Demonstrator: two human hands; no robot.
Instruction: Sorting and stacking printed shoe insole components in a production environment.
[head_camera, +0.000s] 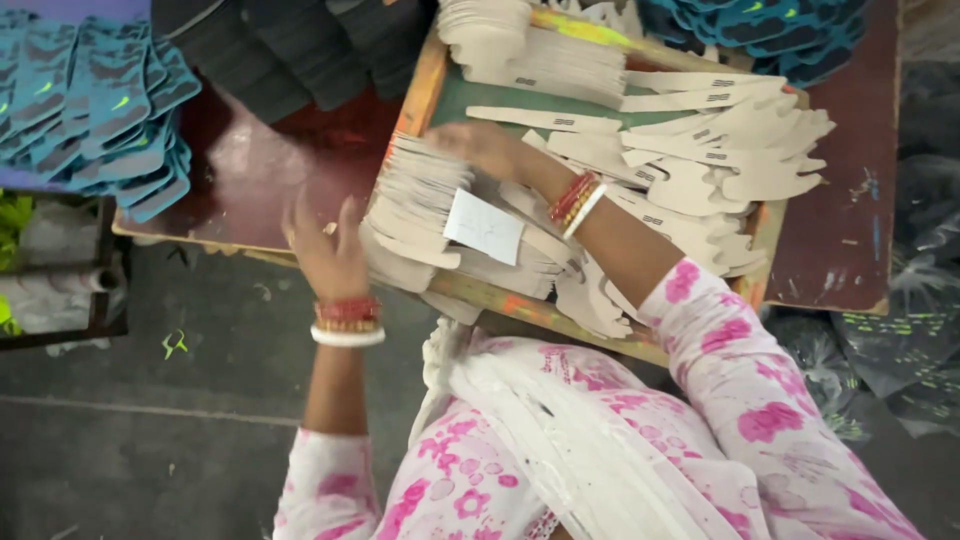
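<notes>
R hand (485, 148) lies flat, fingers spread, on beige card cut-outs (690, 170) in wooden tray (425, 85), gripping nothing. L hand (328, 255) open, empty, above desk (260, 180) edge. White rectangular slip (483, 226) on nearer stack. Teal pieces (95, 110) far left.

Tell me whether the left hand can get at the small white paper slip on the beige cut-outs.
Probably yes: the left hand hovers open beside the tray, and the white slip lies uncovered on top.

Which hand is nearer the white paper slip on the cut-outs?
Right. The right hand rests on the cut-outs just above the white slip; the left hand hovers left, beyond the tray edge.
</notes>
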